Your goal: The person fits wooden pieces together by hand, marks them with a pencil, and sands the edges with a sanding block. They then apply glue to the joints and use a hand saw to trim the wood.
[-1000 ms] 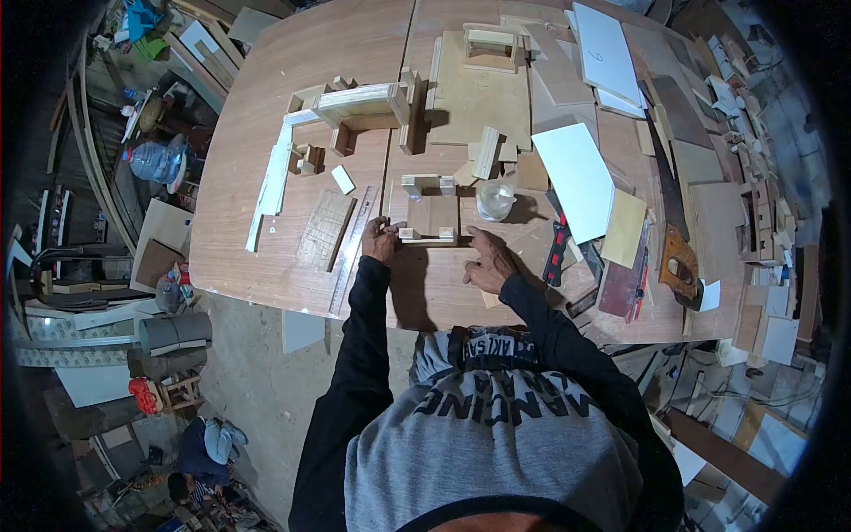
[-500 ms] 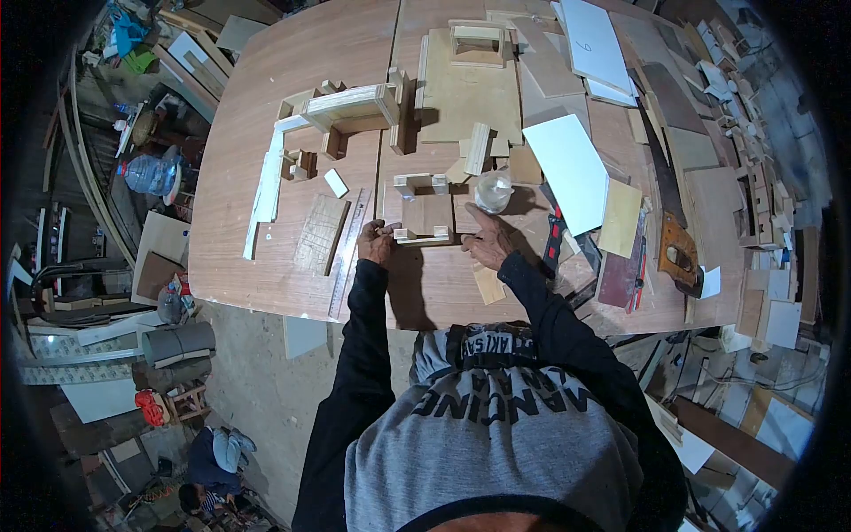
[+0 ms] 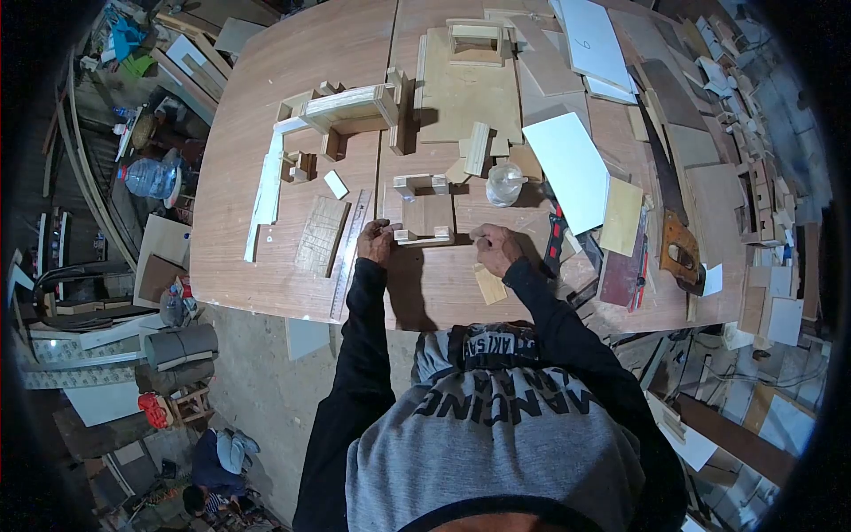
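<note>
A small wooden frame assembly [image 3: 427, 213] lies flat on the table, with short blocks standing along its far and near edges. My left hand [image 3: 375, 242] is at its near left corner, fingers closed together, fingertips right by the end of the near strip [image 3: 425, 239]. What those fingers hold, I cannot tell. Right of the assembly, my right hand [image 3: 497, 247] is curled with thumb and forefinger pinched together; anything between them is hidden. Beyond it stands a clear round container [image 3: 504, 184] with whitish contents. A thin wood offcut [image 3: 490, 285] lies below the right hand.
Left of my left hand are a steel ruler [image 3: 349, 253] and a marked wooden board [image 3: 322, 235]. A larger wooden assembly [image 3: 355, 111] stands farther back. A red-black cutter [image 3: 554, 239], white panels [image 3: 567, 173] and a handsaw [image 3: 679, 253] lie right. Another person [image 3: 217, 470] is low at left.
My right hand has drawn back from the container, its stretched forefinger now curled in to the thumb. The container sits slightly farther right. My left hand stays nearly in place.
</note>
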Demonstrator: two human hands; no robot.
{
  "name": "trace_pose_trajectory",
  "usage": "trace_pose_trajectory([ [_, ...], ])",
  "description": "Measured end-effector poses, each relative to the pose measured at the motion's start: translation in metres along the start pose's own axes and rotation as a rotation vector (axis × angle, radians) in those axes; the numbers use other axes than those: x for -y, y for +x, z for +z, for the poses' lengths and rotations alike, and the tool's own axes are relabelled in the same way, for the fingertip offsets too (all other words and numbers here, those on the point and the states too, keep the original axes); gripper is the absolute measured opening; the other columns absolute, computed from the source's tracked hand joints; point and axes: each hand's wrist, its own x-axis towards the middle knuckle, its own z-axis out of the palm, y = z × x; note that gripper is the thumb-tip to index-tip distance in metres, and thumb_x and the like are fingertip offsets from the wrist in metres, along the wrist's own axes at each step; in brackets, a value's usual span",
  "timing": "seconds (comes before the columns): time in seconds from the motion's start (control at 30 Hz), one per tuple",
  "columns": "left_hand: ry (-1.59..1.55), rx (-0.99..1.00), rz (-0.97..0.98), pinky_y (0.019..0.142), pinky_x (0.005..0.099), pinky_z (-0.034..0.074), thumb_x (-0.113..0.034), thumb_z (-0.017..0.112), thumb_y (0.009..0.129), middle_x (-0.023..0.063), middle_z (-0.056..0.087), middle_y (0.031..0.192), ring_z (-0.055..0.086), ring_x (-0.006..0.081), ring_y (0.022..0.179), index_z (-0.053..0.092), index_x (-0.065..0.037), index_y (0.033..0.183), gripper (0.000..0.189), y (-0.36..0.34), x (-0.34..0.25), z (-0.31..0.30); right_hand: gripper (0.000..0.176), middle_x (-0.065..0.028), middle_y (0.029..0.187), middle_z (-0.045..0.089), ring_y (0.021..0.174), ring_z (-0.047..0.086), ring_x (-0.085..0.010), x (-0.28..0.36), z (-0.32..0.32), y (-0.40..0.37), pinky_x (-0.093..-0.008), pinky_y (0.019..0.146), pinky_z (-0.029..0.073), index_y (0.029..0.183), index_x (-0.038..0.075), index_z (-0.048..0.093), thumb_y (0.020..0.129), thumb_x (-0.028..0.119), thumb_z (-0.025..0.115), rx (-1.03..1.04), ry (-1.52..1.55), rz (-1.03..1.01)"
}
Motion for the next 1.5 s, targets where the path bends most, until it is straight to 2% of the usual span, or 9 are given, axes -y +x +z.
trace_pose_trajectory([
  [0.03,-0.042,0.005,-0.037,0.06,0.0213,0.046,-0.005,0.056,0.08,0.0122,0.064,0.089,0.057,0.0124,0.068,0.05,0.003,0.101,0.023,0.0,-0.003,0.001,0.028,-0.0115,0.068,0.062,0.066,0.061,-0.0194,0.002,0.003,0.001,-0.0301,0.059,0.048,0.102,0.001,0.057,0.075,0.001,0.048,-0.107,-0.104,-0.046],
  [0.33,-0.136,0.025,0.009,0.065,0.0262,0.05,0.0,0.058,0.076,0.0122,0.062,0.089,0.06,0.0169,0.075,0.048,0.004,0.104,0.03,0.018,-0.003,0.005,0.035,-0.0163,0.079,0.062,0.076,0.06,-0.0294,0.016,0.017,0.036,-0.0373,0.072,0.047,0.109,0.001,0.053,0.075,0.001,0.047,-0.082,-0.15,0.037],
  [0.43,-0.268,0.057,0.083,0.067,0.0265,0.05,0.004,0.056,0.075,0.0141,0.061,0.094,0.06,0.0183,0.078,0.043,0.006,0.109,0.037,0.025,-0.002,0.008,0.04,-0.0181,0.084,0.061,0.074,0.06,-0.0298,0.033,0.01,0.04,-0.0374,0.072,0.047,0.114,0.001,0.05,0.074,0.002,0.048,-0.09,0.018,0.01],
  [0.57,-0.263,0.098,0.147,0.074,0.0303,0.052,0.0,0.063,0.076,0.0178,0.059,0.104,0.061,0.0224,0.085,0.042,0.002,0.115,0.045,0.045,0.009,0.006,0.045,-0.0196,0.088,0.06,0.074,0.059,-0.0295,0.064,-0.003,0.05,-0.0371,0.072,0.047,0.116,0.0,0.049,0.072,0.003,0.05,-0.121,-0.107,-0.005],
  [0.67,-0.151,0.074,0.17,0.072,0.0299,0.052,0.002,0.062,0.075,0.0164,0.059,0.103,0.06,0.0213,0.085,0.042,0.002,0.116,0.046,0.046,0.007,0.01,0.049,-0.0187,0.087,0.059,0.071,0.059,-0.0269,0.071,-0.007,0.056,-0.0364,0.071,0.047,0.118,0.0,0.048,0.07,0.004,0.052,-0.079,0.087,0.054],
  [0.77,-0.08,0.057,0.172,0.072,0.0298,0.052,0.004,0.062,0.075,0.015,0.059,0.104,0.06,0.0203,0.085,0.043,0.002,0.117,0.047,0.048,0.012,0.012,0.051,-0.0167,0.081,0.058,0.068,0.058,-0.0237,0.077,-0.012,0.057,-0.0354,0.069,0.047,0.118,0.0,0.048,0.068,0.005,0.054,-0.209,-0.062,-0.066],
  [1.07,-0.095,0.123,0.145,0.082,0.0269,0.046,0.002,0.052,0.075,0.014,0.057,0.11,0.055,0.0194,0.098,0.039,0.005,0.123,0.05,0.038,-0.008,0.014,0.052,-0.0146,0.071,0.058,0.067,0.057,-0.0227,0.063,-0.01,0.061,-0.0355,0.065,0.046,0.121,-0.001,0.046,0.07,0.008,0.049,-0.094,-0.077,-0.011],
  [1.3,-0.114,0.235,0.173,0.08,0.0307,0.048,-0.003,0.056,0.077,0.0133,0.054,0.115,0.056,0.0206,0.099,0.042,0.002,0.122,0.047,0.048,0.003,0.005,0.048,-0.027,0.09,0.058,0.082,0.058,-0.0345,0.054,-0.003,0.065,-0.0374,0.077,0.045,0.116,-0.006,0.048,0.071,0.01,0.048,-0.07,-0.076,0.044],
  [1.5,-0.174,0.277,0.148,0.077,0.0306,0.049,-0.002,0.054,0.077,0.0113,0.055,0.112,0.057,0.0195,0.093,0.042,0.002,0.122,0.046,0.044,0.002,0.004,0.049,-0.028,0.094,0.058,0.085,0.057,-0.036,0.049,0.002,0.065,-0.0367,0.083,0.044,0.116,-0.008,0.048,0.071,0.011,0.051,-0.132,-0.14,-0.057],
])
